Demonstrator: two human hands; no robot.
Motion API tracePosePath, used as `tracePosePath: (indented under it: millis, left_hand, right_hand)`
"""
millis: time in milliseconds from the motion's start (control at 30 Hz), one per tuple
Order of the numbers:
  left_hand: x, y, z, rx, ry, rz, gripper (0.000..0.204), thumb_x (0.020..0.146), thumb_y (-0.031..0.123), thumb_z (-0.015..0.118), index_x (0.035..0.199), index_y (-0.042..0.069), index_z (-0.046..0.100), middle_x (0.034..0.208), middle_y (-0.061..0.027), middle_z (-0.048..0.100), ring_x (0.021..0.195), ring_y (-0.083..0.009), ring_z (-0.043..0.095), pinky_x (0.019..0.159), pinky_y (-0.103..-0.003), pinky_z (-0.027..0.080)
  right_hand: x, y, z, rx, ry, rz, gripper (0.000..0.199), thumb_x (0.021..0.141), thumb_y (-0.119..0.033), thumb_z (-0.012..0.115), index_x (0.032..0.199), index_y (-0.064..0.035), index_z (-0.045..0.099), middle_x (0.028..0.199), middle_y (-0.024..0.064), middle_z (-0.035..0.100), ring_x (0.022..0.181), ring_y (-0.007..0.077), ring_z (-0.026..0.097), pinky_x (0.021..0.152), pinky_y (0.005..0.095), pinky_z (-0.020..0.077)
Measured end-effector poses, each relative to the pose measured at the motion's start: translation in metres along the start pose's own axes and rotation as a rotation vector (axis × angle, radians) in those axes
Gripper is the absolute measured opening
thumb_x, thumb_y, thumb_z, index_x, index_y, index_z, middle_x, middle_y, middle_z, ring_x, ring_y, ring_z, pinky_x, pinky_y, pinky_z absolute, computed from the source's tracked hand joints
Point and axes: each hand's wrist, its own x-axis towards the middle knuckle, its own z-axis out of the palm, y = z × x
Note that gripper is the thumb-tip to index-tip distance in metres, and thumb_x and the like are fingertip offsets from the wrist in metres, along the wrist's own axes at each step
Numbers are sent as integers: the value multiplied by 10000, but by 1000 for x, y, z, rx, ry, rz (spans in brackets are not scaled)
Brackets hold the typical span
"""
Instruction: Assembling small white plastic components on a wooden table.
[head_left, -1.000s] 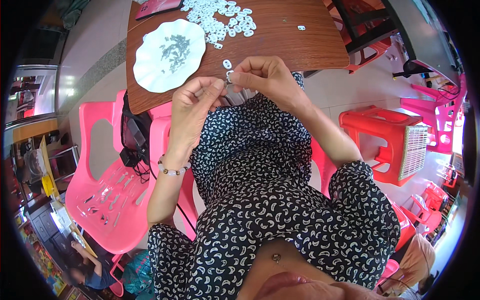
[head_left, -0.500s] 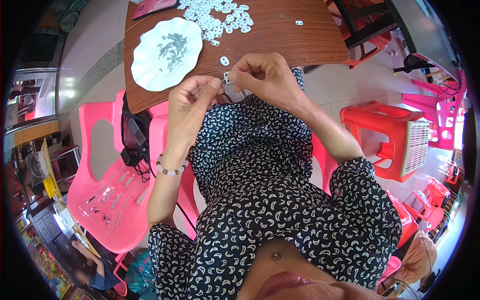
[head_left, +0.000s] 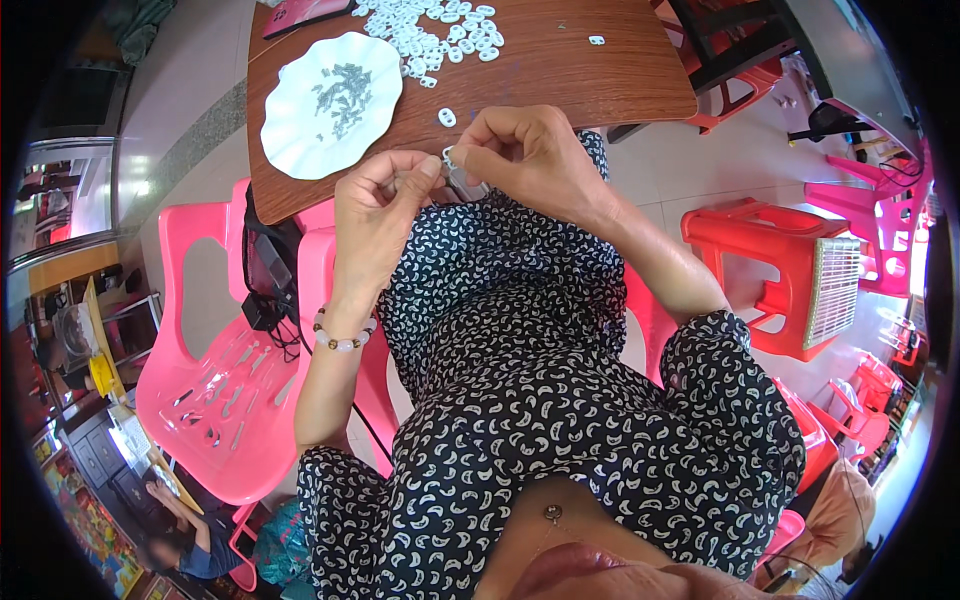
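Shifted closer to the left hand (head_left: pixel 375 212): one white piece (head_left: pixel 448 153), pinched at the fingertips.
Brown table (head_left: pixel 560 70) bears a wavy white plate (head_left: pixel 288 130) of small grey bits (head_left: pixel 345 98) — beyond it, many white pieces (head_left: pixel 395 27) lie loose, untouched. Right hand (head_left: pixel 540 165) clamps one; left fingertips are together — on what, unclear.

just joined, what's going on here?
The person's right hand pinches a small white piece by the near edge of the brown table; the left hand is right beside it, its grip unclear. On the table: scalloped white plate of small grey pieces, pile of white two-hole ovals, one loose oval near the hands.
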Motion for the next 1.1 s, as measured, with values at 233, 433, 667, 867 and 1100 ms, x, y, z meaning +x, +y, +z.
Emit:
tracePosePath:
  millis: [233, 433, 667, 867, 1100]
  left_hand:
    - [-1, -2, 0, 65, 30, 24, 134, 895, 121, 665, 917, -10, 683, 770, -20, 676, 629, -35, 557, 573, -169, 437]
    - [-3, -3, 1, 78, 39, 12, 133, 893, 116, 664, 909, -15, 683, 747, -19, 677, 618, -33, 559, 564, -170, 437]
    - [-3, -4, 3, 75, 41, 8, 121, 892, 99, 661, 904, -19, 682, 732, -25, 678, 601, -34, 563, 546, -167, 436]
    - [-1, -9, 0, 65, 40, -10, 118, 890, 94, 662, 903, -22, 681, 729, -29, 680, 599, -35, 559, 542, -166, 431]
    - [-2, -13, 0, 34, 31, -19, 129, 896, 109, 660, 913, -17, 683, 733, -33, 680, 598, -37, 555, 549, -166, 433]
  right_hand:
    - [0, 0, 2, -40, 31, -66, 144, 832, -95, 651, 772, 35, 634, 643, 38, 628, 577, 56, 568, 513, 224, 455]
    - [-1, 1, 4, -72, 32, -75, 150, 826, -92, 648, 749, 35, 629, 625, 53, 627, 560, 70, 568, 512, 239, 459]
    - [0, 4, 6, -96, 36, -101, 123, 799, -61, 624, 712, 28, 625, 598, 76, 643, 538, 103, 609, 505, 260, 476]
    - [1, 10, 8, -17, 20, -63, 129, 798, -66, 627, 708, 27, 627, 594, 71, 642, 538, 94, 605, 505, 259, 475]
    - [2, 10, 8, 26, -3, -26, 156, 827, -86, 635, 728, 34, 636, 624, 68, 659, 569, 89, 623, 518, 244, 496]
